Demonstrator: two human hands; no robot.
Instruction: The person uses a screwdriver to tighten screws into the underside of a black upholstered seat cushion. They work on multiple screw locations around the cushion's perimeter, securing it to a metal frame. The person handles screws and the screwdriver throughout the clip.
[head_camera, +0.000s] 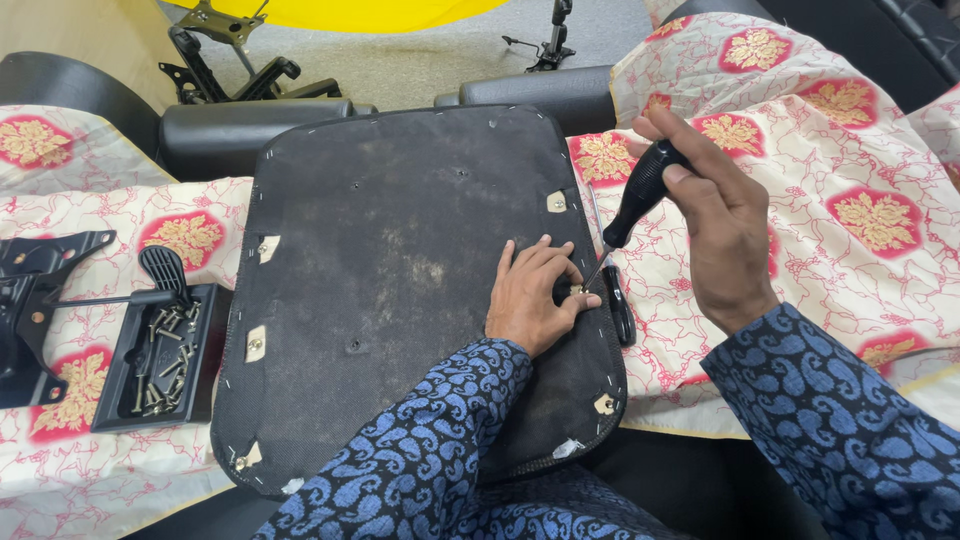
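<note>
Head view, frame centre: right hand (725, 235) clamps a screwdriver (633, 205); left hand (530, 295) lies on the black seat base (400, 260), fingers together, perhaps pinching a screw.

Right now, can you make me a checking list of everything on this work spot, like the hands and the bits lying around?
Surface: patterned cloth, cream with red and gold flowers, spread under everything.
Job's things: black seat panel lying flat, dusty, small tabs along its edges; screwdriver, black handle, tip down at the panel's right edge.
Clutter: black tray full of loose screws; black metal bracket at far left.
Grippers: left hand pressed flat on the panel by the tip; right hand gripping the screwdriver.
Cables: nothing seen.
Surroundings: black cushions, chair parts on grey floor.
</note>
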